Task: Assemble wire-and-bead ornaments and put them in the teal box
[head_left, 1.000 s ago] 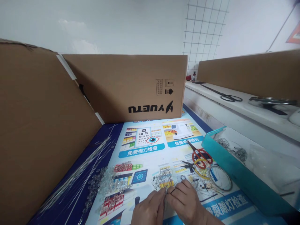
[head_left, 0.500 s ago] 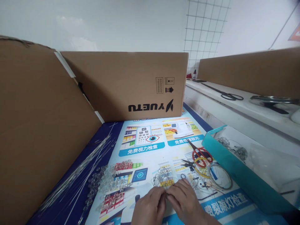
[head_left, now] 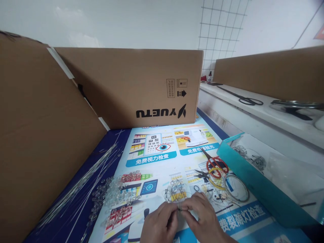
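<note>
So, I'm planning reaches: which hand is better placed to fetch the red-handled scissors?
Probably the right hand: the red-handled scissors lie beyond it, on its own side, while the left hand sits farther off.

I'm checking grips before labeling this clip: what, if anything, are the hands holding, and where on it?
The left hand and right hand pinch something tiny and dark between their fingertips; which part cannot be told.

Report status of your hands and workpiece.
Left hand, right hand: fingertips together, pinching a tiny piece, details unclear. Tangled wire close beyond fingertips. Clear beads off left.
</note>
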Available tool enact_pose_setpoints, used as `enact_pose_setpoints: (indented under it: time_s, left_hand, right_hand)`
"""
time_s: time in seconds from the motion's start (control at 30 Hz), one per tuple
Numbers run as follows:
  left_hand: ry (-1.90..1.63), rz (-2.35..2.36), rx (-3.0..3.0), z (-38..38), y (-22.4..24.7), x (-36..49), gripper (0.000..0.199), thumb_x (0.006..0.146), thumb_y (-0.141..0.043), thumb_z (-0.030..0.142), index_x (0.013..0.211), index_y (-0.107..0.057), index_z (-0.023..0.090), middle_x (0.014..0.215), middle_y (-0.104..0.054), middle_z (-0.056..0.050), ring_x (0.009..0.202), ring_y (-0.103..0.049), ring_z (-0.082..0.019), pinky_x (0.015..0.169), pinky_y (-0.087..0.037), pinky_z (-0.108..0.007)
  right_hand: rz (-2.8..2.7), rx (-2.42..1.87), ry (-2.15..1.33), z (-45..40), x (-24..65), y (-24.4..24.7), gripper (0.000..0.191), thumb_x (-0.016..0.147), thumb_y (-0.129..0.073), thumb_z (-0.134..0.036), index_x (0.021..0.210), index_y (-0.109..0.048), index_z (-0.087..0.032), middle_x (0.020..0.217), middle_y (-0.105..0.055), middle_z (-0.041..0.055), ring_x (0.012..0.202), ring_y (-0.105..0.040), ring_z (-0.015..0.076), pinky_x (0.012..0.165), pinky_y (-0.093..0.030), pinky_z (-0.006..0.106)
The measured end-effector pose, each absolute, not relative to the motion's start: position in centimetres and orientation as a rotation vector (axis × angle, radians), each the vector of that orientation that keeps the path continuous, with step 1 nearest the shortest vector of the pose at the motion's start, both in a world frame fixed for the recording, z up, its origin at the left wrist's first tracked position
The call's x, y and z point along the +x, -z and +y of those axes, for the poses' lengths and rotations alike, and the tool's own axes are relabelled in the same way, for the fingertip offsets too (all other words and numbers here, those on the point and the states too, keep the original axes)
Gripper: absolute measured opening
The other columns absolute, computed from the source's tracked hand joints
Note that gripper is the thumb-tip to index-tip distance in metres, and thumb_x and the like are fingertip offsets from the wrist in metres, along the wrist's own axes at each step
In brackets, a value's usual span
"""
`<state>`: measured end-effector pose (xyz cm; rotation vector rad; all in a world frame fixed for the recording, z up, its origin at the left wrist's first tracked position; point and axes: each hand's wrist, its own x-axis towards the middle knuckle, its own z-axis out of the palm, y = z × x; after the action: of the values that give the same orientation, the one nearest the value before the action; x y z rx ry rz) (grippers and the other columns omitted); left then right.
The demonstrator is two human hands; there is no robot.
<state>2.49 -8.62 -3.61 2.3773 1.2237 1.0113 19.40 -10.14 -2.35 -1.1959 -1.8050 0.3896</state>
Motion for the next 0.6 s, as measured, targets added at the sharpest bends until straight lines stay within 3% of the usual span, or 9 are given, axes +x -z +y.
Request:
enact_pose_setpoints:
  time_s: [0.23,0.37,0.6]
  left_hand:
    - [-1.253,1.098,2.52,-8.9,3.5,2.7,0.015,0.08,-0.049,0.008,0.084,-0.059,0.019,0.063,-0.063,-0.001,0.053,-0.058,-0.011,0.05,-0.044,-0.018]
    - [-1.328,1.092,2.48,-9.1,3.5,3.0,0.016,0.078,-0.05,0.006,0.085,-0.058,0.019,0.064,-0.063,0.0,0.054,-0.058,-0.011,0.053,-0.044,-0.019]
    - [-0.931,0.913,2.169,-9.0,4.1,3.1,0.013,0.072,-0.047,0.013,0.062,-0.054,0.018,0.052,-0.049,0.003,0.045,-0.043,-0.007,0.044,-0.03,-0.017]
  right_hand:
    - [-1.483,-1.491,-0.885,-10.1,19.2,2.1,0.02,0.064,-0.051,-0.006,0.077,-0.058,-0.02,0.063,-0.054,-0.0039,0.064,-0.052,0.0134,0.061,-0.041,0.023]
    - [-1.412,-1.489,-0.931,-9.7,19.4,2.7,0.02,0.063,-0.047,-0.005,0.074,-0.055,-0.019,0.06,-0.049,-0.0058,0.057,-0.048,0.011,0.055,-0.039,0.021]
    - [-1.437,-1.502,-0.813,-9.3,19.9,3.3,0.024,0.061,-0.045,-0.002,0.074,-0.055,-0.019,0.064,-0.05,-0.0037,0.059,-0.05,0.0123,0.054,-0.038,0.021]
